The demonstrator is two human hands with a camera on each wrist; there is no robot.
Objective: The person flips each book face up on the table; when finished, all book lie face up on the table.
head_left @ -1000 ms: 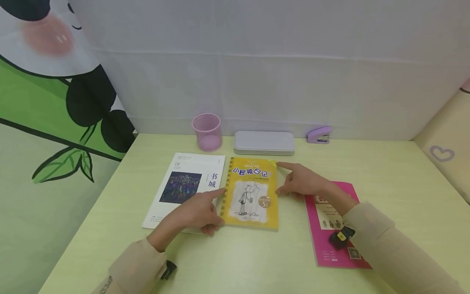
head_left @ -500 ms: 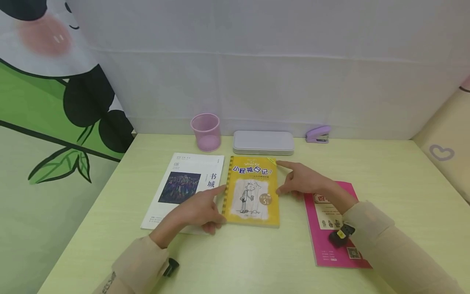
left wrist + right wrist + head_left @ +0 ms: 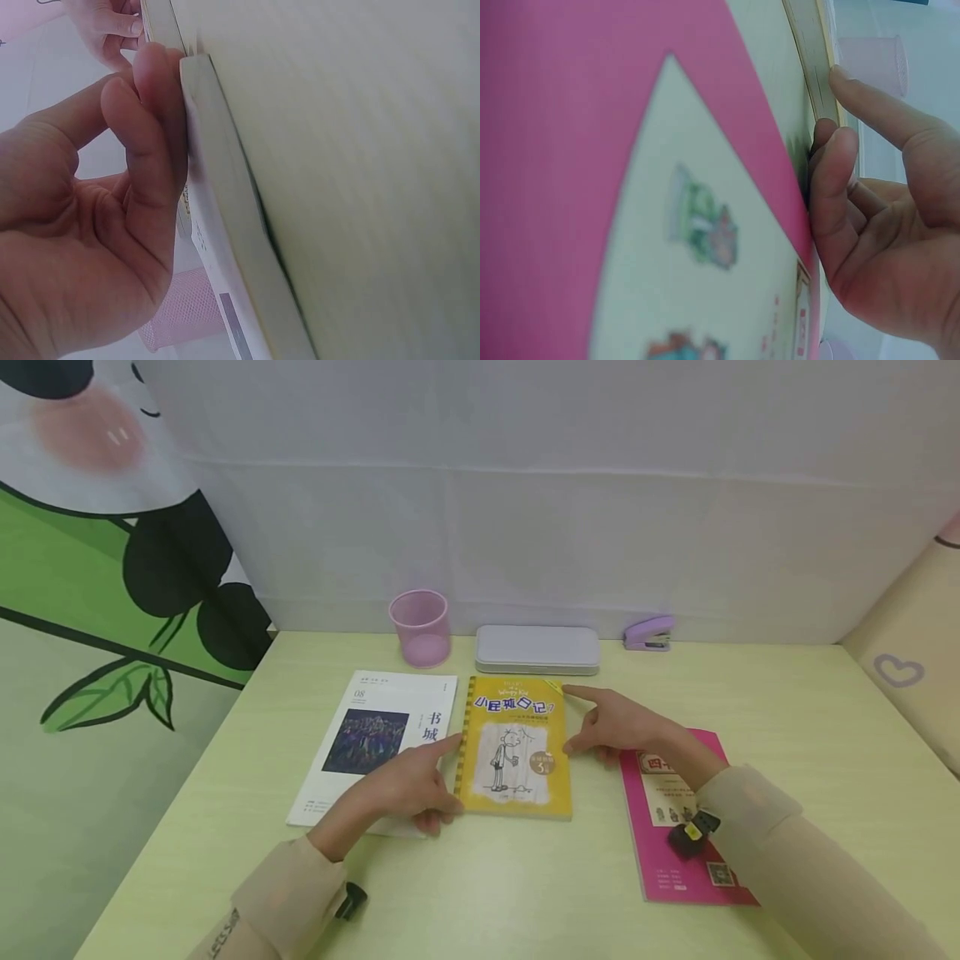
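Note:
A yellow paperback [image 3: 513, 747] lies flat at the table's middle, between a white magazine [image 3: 375, 743] and a pink book [image 3: 675, 827]. My left hand [image 3: 442, 777] touches its spine side: the forefinger lies straight along the spine and the thumb sits at the near left corner. In the left wrist view the fingers [image 3: 150, 127] press on the book's edge [image 3: 225, 225]. My right hand [image 3: 581, 720] touches the opposite side, forefinger at the far right corner and thumb on the right edge. The right wrist view shows these fingers [image 3: 840, 172] beside the pink book [image 3: 630, 150].
A pink mesh cup [image 3: 420, 627], a grey pencil case [image 3: 537, 649] and a purple stapler [image 3: 649, 633] line the back of the green table [image 3: 810, 727] by the wall. The right forearm lies over the pink book.
Between both hands the yellow paperback has slid a little away from me and sits straighter. The hands keep the same places on its edges.

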